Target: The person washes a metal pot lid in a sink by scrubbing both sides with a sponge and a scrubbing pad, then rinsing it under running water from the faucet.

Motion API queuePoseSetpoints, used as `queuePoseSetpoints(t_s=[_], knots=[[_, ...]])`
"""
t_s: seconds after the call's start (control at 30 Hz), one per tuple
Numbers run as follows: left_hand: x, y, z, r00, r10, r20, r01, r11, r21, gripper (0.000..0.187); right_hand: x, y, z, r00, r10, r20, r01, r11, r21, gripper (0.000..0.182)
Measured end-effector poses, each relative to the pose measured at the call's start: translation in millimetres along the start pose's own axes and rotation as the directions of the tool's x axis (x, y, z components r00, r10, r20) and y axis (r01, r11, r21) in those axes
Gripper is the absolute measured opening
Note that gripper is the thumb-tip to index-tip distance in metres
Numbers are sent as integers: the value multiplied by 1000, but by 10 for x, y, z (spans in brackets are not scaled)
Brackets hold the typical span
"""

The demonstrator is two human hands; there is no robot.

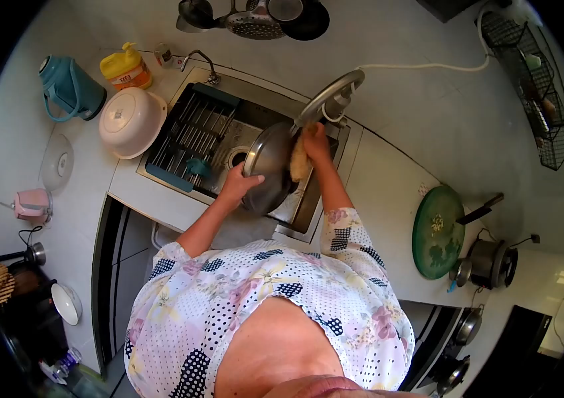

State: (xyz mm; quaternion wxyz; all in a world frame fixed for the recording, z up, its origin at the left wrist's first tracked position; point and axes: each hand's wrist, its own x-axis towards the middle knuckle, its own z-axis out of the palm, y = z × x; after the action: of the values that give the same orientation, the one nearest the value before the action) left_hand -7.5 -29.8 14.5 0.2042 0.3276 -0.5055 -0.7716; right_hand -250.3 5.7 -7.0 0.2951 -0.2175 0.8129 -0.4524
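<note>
Over the sink (308, 205), my left hand (234, 187) grips the near-left edge of a round metal pan (267, 162), thumb across its outer side. The pan is tilted up on its side, so part of its inside is hidden. My right hand (317, 142) is closed on a tan, rough-looking loofah scrubber (300, 161) against the pan's right side. Just beyond that hand, a round metal-rimmed lid (331, 93) leans at the sink's back right corner. Left of the pan, a drying rack (192, 132) spans the sink with a teal cloth-like item (198, 167) on it.
A faucet (212, 74) stands at the sink's back edge. To the left are a pale pink basin (129, 123), a yellow pump bottle (124, 68) and a teal thermos (73, 89). A green cutting board (438, 232) with chopped bits and a knife (481, 209) lie right.
</note>
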Motion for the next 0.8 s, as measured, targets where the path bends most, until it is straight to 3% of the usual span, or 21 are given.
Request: queuePoseSetpoints(t_s=[0.03,0.07,0.13,0.17,0.2,0.27,0.33,0.43,0.5,0.57,0.67,0.8], knots=[[71,-68,7,1000,16,-21,-16,1000,0,36,-131,-190,69,999,-39,-27,40,999,25,54],[146,-129,9,999,32,-39,-32,1000,1,35,-73,-53,286,964,-245,-98,227,959,-167,52],[293,-197,-37,992,-7,-128,2,999,-39,34,-464,-371,331,963,-237,132,259,947,-188,48],[338,-201,-60,984,-27,-174,17,998,-59,33,-537,-165,517,880,-467,89,475,856,-205,47],[359,-146,-61,973,25,-228,-71,978,-194,31,-604,37,661,737,-673,51,664,710,-233,47],[436,-94,-183,957,62,-283,-151,941,-304,30,-1050,-41,626,714,-683,152,700,696,-159,47],[436,-2,-269,935,118,-336,-237,910,-341,28,-1268,200,627,786,-588,190,617,762,-195,47],[448,265,-364,914,172,-366,-310,879,-362,31,-1124,1260,674,828,-448,336,543,789,-287,48],[494,427,-336,918,178,-353,-338,816,-469,31,-1010,1396,578,976,-95,198,145,956,-256,49],[496,451,-308,921,202,-332,-354,789,-502,32,-904,1299,470,995,-92,-50,80,977,-196,46],[482,297,-245,922,207,-327,-343,828,-443,32,-849,789,265,957,-248,-148,238,968,-83,46],[431,48,-163,932,172,-320,-296,869,-396,32,-1082,121,98,916,-402,-13,401,915,-45,49]])
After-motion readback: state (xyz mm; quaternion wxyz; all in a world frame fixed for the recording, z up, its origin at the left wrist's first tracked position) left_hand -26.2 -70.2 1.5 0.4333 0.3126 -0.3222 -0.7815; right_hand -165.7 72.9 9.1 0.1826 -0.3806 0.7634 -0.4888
